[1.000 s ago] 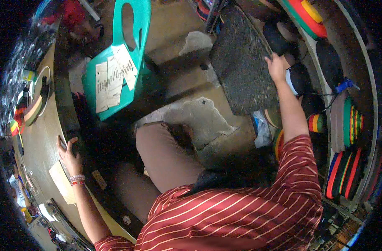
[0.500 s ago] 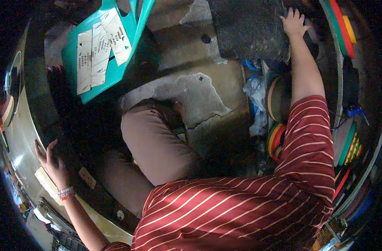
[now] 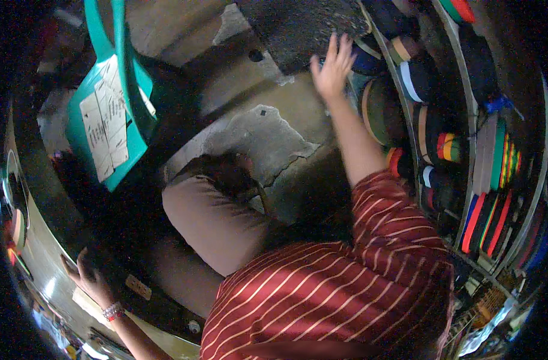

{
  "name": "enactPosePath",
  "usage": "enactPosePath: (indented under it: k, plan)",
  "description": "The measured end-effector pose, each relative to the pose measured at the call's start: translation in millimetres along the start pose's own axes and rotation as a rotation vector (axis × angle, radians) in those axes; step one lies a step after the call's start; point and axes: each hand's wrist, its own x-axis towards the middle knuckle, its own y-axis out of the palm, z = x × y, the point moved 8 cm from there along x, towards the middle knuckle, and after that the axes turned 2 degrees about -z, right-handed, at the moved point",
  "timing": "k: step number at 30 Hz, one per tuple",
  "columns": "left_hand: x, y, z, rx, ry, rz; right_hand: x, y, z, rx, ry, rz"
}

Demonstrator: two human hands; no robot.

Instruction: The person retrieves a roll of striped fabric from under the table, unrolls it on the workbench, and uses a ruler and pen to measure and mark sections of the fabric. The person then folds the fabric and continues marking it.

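My right hand [image 3: 334, 69] is stretched out with its fingers spread, holding nothing. It hovers at the lower edge of a dark, rough sheet [image 3: 298, 36], beside rolls of strap on the right; whether it touches the sheet is unclear. A large dark green-brown roll [image 3: 379, 111] stands just right of my right wrist. On the left, my left hand [image 3: 92, 282] rests at the edge of a shiny pale tabletop [image 3: 43, 264], fingers apart and with nothing visible in them.
A teal plastic chair [image 3: 82, 117] at upper left carries pale marked card pieces [image 3: 100, 132]. Shelves at right hold several strap rolls, including a red, yellow and green roll [image 3: 448, 147] and a grey roll [image 3: 485, 153]. The floor [image 3: 268, 132] has a cracked pale patch.
My right hand has come off the far right side of the dark sheet and back toward me. The view has swung right, showing more of the shelves. My left hand stays at the table edge.
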Motion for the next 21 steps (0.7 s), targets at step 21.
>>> enactPosePath:
  k: [21]
  plan:
    - [0,5,19,0.005,-0.001,0.066,-304,48,-258,1.634,1.778,-0.586]
